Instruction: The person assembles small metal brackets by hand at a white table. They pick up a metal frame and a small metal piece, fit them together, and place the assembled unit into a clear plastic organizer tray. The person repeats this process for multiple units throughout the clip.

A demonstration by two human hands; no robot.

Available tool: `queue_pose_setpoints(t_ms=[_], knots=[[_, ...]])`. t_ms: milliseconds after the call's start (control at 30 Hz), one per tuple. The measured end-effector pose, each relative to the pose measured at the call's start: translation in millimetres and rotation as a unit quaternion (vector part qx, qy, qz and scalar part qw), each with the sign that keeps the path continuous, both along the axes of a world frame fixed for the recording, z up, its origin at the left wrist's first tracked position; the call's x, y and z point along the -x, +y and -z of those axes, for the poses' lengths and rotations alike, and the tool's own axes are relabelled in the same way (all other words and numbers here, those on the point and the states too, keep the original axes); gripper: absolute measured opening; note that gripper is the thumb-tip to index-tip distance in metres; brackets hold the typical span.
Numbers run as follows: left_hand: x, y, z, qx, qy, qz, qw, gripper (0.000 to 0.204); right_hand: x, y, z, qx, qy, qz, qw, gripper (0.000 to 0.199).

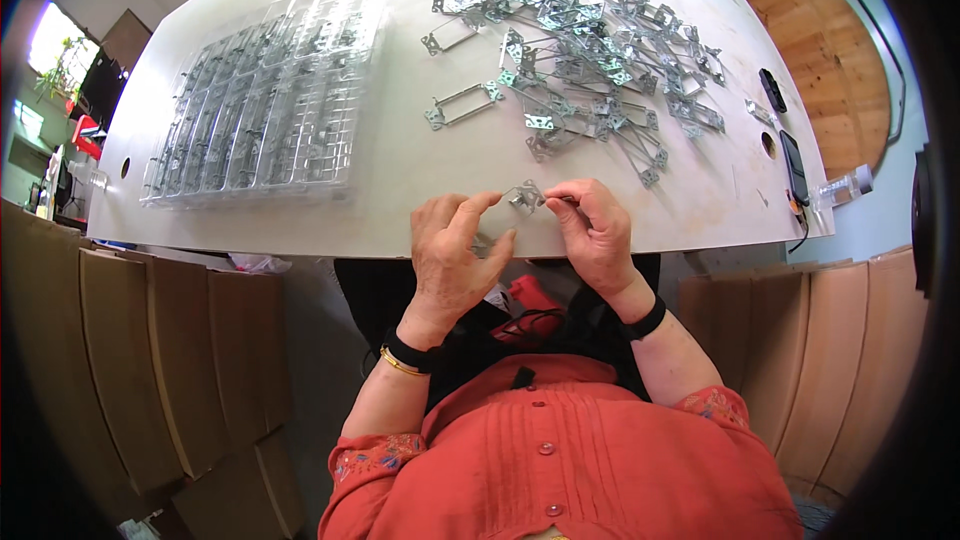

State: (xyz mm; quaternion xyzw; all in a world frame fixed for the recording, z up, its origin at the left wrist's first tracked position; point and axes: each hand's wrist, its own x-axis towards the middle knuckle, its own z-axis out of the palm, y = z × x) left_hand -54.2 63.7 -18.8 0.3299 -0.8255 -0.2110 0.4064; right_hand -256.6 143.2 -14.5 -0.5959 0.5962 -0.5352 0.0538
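Note:
Close to the table's front edge, my right hand (597, 237) pinches a small silvery metal bracket (526, 197) between thumb and fingertips. To its left is my left hand (447, 250), thumb and index finger apart, with the bracket just off its fingertips. I cannot see a grip by the left hand on anything. Beyond the hands lies a loose pile of metal brackets joined by thin rods (590, 50), tangled over one another. One rectangular metal frame (464, 106) lies apart, left of the pile.
A stack of clear plastic trays (262, 105) with metal parts covers the table's left side. On the right lie a phone (793, 166), a small black object (772, 91) and a clear bottle (843, 188) at the edge. Cardboard boxes (180, 360) flank me.

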Motion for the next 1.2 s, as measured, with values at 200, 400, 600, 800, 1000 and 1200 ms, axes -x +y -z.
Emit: queue_pose_setpoints(t_ms=[200,400,600,800,1000,1200], knots=[[-1.1,-0.2,-0.9,0.009,-0.003,-0.002,1.000,0.048,-2.1,1.6,0.5,-0.028,-0.017,0.008,0.999,0.009],[-0.9,-0.7,-0.4,0.009,-0.005,-0.001,1.000,0.048,-1.6,-1.7,0.9,0.000,0.014,0.011,1.000,0.010],[-1.0,-0.7,-0.4,0.009,-0.005,-0.001,1.000,0.048,-2.8,-0.9,0.2,-0.013,0.007,0.015,1.000,0.010],[-0.9,-0.8,-0.8,0.011,-0.008,0.001,1.000,0.048,-1.1,-0.5,0.3,-0.019,0.024,0.017,0.999,0.011],[-0.5,-0.8,-0.8,0.010,-0.008,0.000,1.000,0.048,-1.9,-4.8,2.3,0.018,0.023,0.013,0.999,0.012],[-1.4,-1.2,0.6,0.010,-0.005,0.001,1.000,0.048,-0.8,0.3,0.3,-0.024,0.026,0.010,0.999,0.011]])
